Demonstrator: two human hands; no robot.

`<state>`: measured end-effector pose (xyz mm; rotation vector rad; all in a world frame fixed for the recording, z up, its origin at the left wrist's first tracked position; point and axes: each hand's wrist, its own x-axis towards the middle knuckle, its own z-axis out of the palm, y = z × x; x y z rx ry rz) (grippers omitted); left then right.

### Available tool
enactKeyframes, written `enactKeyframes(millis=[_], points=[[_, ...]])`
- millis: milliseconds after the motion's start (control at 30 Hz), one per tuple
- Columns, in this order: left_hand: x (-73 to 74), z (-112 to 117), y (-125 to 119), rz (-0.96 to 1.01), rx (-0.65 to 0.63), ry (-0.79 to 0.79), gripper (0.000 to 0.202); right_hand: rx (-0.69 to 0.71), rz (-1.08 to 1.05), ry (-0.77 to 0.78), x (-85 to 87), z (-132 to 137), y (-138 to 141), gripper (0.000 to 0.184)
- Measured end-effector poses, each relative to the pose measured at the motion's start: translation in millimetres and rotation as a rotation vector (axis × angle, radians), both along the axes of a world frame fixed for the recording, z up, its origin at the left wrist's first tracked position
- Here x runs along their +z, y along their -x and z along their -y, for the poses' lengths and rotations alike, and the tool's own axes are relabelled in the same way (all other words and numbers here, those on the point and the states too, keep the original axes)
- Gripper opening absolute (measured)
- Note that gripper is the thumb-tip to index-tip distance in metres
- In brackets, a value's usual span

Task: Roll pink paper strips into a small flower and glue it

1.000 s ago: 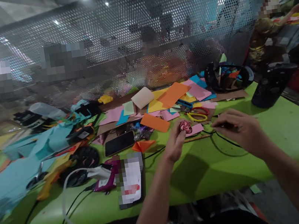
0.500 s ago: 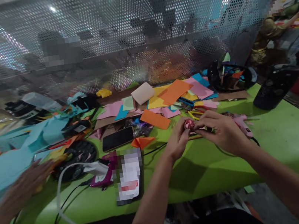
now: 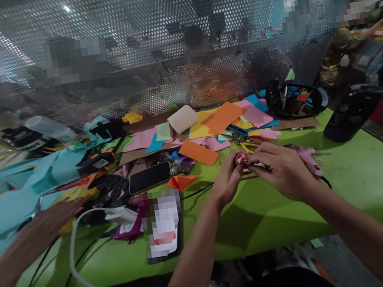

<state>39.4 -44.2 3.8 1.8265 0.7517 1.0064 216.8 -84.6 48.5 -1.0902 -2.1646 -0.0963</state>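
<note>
Between my two hands is a small pink paper flower [image 3: 241, 158], rolled in a swirl. My left hand [image 3: 228, 179] is closed round its left side, the thumb towards me. From the right, my right hand [image 3: 283, 168] pinches at its edge with thumb and fingers, which partly hide it. Just past my right hand lies a pink glue gun [image 3: 309, 160], its nozzle to the right. Behind my hands are pliers with yellow and red handles [image 3: 249, 146]. A folded orange paper piece [image 3: 182, 182] rests left of my left hand.
Coloured paper sheets [image 3: 223, 117] are heaped along the back of the green table [image 3: 262, 229]. Left stand a phone [image 3: 164, 226], a dark phone [image 3: 149, 177] and a white cable [image 3: 73, 257]. Another person's hand [image 3: 53, 219] reaches in. A dark tumbler [image 3: 350, 112] stands right.
My hands stay nearly in place, still holding the pink paper flower. At the left, the other person's hand has shifted a little, moving a yellow item near it.
</note>
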Motion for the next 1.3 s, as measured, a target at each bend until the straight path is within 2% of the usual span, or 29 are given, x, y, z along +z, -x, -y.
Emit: enactKeyframes(millis=[433,767,967,1300], points=[[6.2,2.3,-1.5,0.007,-0.010,0.031,0.033,-0.008,0.062,-0.005,-2.0,-1.8,0.7,0.010],[-0.5,-1.4,0.4,0.066,-0.054,0.152,0.028,0.031,0.115,0.068,1.7,-5.2,-2.2,0.010],[-0.3,-1.3,1.2,0.094,-0.051,0.167,0.023,0.046,0.117,0.079,3.3,-4.1,-2.7,0.009],[1.8,-2.0,2.9,0.103,-0.051,0.180,0.025,0.056,0.163,0.059,5.3,-2.9,-3.4,0.008]])
